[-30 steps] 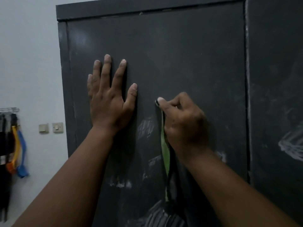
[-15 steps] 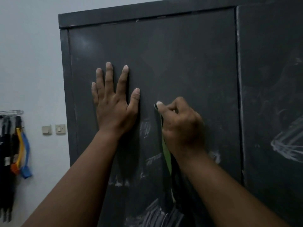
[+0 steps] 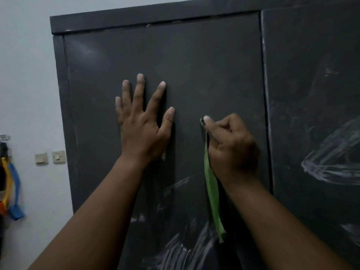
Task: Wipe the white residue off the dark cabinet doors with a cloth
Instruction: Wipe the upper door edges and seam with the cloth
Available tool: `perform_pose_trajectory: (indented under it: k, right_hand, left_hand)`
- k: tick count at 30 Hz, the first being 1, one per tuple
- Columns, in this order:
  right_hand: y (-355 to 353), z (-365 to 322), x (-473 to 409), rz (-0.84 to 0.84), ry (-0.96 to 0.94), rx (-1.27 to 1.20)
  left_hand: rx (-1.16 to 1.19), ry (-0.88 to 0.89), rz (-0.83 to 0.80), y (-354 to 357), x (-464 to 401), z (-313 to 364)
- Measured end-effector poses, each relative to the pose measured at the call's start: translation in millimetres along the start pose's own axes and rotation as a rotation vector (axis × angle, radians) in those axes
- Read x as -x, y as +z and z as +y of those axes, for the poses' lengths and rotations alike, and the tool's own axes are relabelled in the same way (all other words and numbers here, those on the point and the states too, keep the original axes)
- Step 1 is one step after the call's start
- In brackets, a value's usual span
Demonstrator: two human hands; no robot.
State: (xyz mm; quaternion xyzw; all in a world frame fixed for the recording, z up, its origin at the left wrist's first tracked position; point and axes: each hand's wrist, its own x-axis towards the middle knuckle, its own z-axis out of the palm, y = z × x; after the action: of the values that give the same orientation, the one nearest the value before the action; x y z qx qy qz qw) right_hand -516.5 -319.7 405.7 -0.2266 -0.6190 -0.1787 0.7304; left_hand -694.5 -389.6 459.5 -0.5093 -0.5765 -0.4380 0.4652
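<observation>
The dark cabinet's left door fills the middle of the head view. My left hand lies flat against it, fingers spread. To its right, my right hand is fisted on a green cloth and presses it to the door; the cloth's tail hangs down below the wrist. White residue streaks the door's lower part, with smaller smears under my hands. The right door carries broad white streaks at the right edge.
A pale wall stands left of the cabinet, with two switch plates. Blue and yellow items hang at the far left edge. A narrow gap separates the two doors.
The view has shifted so the cabinet sits lower and further left in frame. Both hands stay on the left door; the right hand with the cloth has edged slightly away from the left hand.
</observation>
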Motion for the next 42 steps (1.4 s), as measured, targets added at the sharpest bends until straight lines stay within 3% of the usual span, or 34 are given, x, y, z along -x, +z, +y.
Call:
perform_pose_trajectory:
  k: [3, 11, 16, 19, 26, 33, 42]
  right_hand:
    - [-17, 21, 18, -0.035, -0.05, 0.002]
    - [-20, 57, -55, 0.168, 0.345, -0.032]
    - [-30, 46, -9, 0.007, 0.048, -0.013]
    - [-41, 62, 13, -0.031, -0.035, 0.022]
    - [-28, 63, -39, 0.165, 0.16, 0.039]
    - [-43, 65, 18, -0.015, -0.055, 0.074]
    - [-36, 69, -20, 0.18, 0.065, 0.23]
  left_hand:
    - [-0.019, 0.047, -0.009, 5, 0, 11]
    - [0.007, 0.093, -0.035, 17, -5, 41]
    - [0.014, 0.12, -0.075, 27, -2, 66]
    - [-0.009, 0.133, -0.095, 32, 3, 77]
    - [-0.075, 0.12, -0.067, 44, -3, 89]
    - [-0.093, 0.132, 0.004, 53, -2, 88]
    - [-0.098, 0.131, 0.031, 56, -2, 93]
